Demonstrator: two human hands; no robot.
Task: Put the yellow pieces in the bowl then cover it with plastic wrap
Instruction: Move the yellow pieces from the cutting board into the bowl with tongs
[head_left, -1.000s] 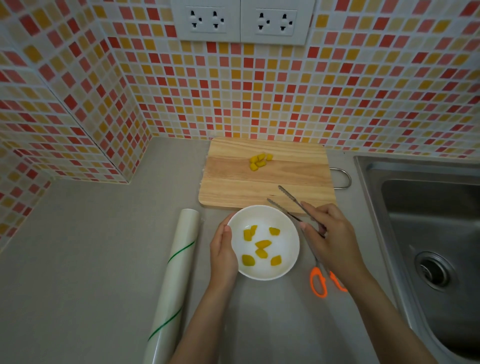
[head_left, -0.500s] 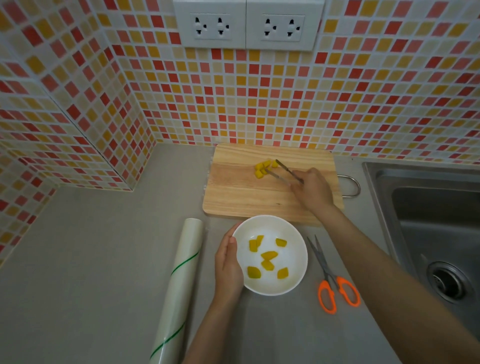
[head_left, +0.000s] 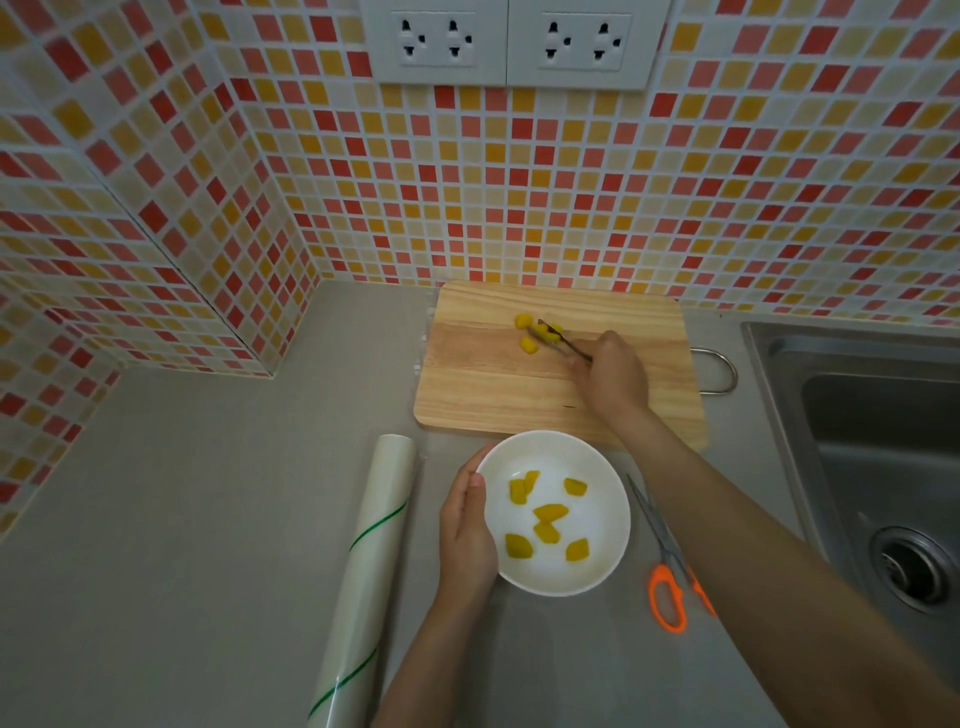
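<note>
A white bowl (head_left: 602, 467) stands on the grey counter with several yellow pieces (head_left: 549, 514) inside. My left hand (head_left: 465, 535) cups its left rim. My right hand (head_left: 613, 376) reaches over the wooden cutting board (head_left: 483, 384) and holds metal tongs (head_left: 558, 340). The tong tips are at a small cluster of yellow pieces (head_left: 529, 344) on the board's far part, around one of them. A roll of plastic wrap (head_left: 371, 566) with green stripes lies left of the bowl.
Orange-handled scissors (head_left: 667, 592) lie right of the bowl, partly under my right forearm. A steel sink (head_left: 878, 467) fills the right side. Tiled walls close the back and left, with sockets (head_left: 511, 39) above the board.
My right hand carried the tongs from beside the bowl out over the cutting board to the yellow cluster. The tong tips now sit closer around a piece. My left hand stays on the bowl.
</note>
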